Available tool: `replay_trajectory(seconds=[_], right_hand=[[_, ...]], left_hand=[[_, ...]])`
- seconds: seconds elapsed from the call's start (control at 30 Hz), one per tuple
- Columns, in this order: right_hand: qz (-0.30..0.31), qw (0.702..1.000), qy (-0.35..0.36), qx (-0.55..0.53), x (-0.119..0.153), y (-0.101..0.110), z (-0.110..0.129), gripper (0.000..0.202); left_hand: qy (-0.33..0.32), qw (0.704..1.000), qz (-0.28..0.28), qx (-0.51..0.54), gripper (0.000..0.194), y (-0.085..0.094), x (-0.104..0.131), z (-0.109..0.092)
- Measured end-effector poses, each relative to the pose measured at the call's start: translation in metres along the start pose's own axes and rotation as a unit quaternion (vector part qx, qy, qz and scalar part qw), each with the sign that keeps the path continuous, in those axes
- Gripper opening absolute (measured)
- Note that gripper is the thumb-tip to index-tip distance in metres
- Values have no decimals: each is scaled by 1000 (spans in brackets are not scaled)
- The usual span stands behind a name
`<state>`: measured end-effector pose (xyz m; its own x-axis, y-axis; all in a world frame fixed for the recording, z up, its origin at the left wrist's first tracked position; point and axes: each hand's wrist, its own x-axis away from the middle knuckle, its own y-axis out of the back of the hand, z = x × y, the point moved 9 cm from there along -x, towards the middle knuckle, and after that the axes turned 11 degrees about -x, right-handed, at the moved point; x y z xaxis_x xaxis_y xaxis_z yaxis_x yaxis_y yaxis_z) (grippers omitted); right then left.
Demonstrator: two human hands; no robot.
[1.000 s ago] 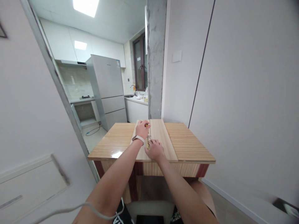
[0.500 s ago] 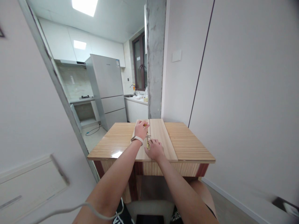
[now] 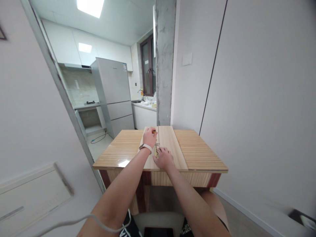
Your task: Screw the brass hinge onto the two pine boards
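Observation:
My left hand (image 3: 149,135) is closed around the yellow-and-black handle of what looks like a screwdriver (image 3: 154,132). A thin dark shaft runs from it toward my right hand. My right hand (image 3: 164,158) lies low on the pale boards (image 3: 174,144), its thumb and forefinger around a small yellowish piece (image 3: 157,154). That piece is partly covered, and I cannot tell its exact kind. A dark straight seam divides the boards lengthwise just beside both hands. Small dark marks or parts show at the seam between the hands; they are too small to name.
The boards lie across a striped wooden table (image 3: 202,148). Behind it stand a grey pillar (image 3: 165,65) and a silver fridge (image 3: 115,85). A white wall (image 3: 256,98) rises on the right. A pale cable (image 3: 81,218) crosses near my left forearm.
My left hand has turned slightly at the wrist around the handle, staying over the same spot. My right hand has hardly moved.

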<state>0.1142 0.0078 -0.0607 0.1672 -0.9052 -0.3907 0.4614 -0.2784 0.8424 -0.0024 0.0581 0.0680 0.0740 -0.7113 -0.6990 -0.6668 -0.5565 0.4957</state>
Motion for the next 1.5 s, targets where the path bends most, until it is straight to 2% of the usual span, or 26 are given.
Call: replay_trajectory(seconds=[0.23,0.47,0.73,0.87,1.07,1.2,1.3,1.5], right_hand=[[0,1000,-2,-2,0,0,1,56],[-5,1000,2,0,1,1,1,55],[5,1000,0,5,1,1,1,55],[5,1000,-3,3,1,0,0,56],[13,1000,-4,0,-1,-2,-1,57],[8,1000,-3,1,-1,-1,-1,57],[0,1000,-1,4,0,-1,-1,57],[0,1000,2,5,0,-1,0,56]], left_hand=[[-34,999,21,3,12,-2,1,-6],[-4,1000,-5,-14,12,9,2,-6],[25,999,10,-40,11,9,2,-7],[19,999,14,-34,10,6,0,-6],[-3,1000,22,13,20,-3,-1,2],[-14,999,32,34,16,-6,1,4],[-23,999,20,28,13,-2,1,1],[1,1000,8,6,13,5,0,-5]])
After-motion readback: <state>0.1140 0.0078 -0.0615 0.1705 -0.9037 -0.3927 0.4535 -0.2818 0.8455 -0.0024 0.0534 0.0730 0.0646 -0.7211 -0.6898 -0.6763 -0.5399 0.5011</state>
